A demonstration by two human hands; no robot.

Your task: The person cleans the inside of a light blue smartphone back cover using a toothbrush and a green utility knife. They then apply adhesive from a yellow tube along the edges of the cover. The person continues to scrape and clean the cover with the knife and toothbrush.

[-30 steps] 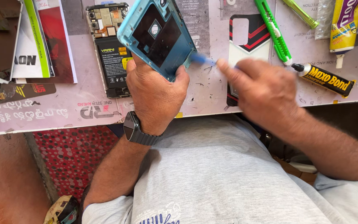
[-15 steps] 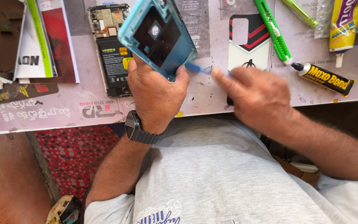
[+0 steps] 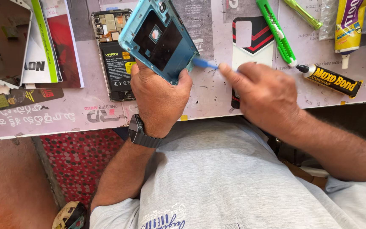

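My left hand grips a light blue phone back cover from below, its dark inner side facing up and tilted. My right hand pinches a thin blue plastic pry tool, whose tip touches the cover's right edge. A dark watch sits on my left wrist. Behind the cover, an opened phone body with a black battery lies flat on the table.
On the pale work table lie a green utility knife, a black glue tube, a yellow and purple tube, a red-black-white phone case, and booklets at the left. The table's near edge runs by my lap.
My right hand has shifted slightly left with the blue tool along the cover's edge. The left hand still holds the cover, tilted a little differently.
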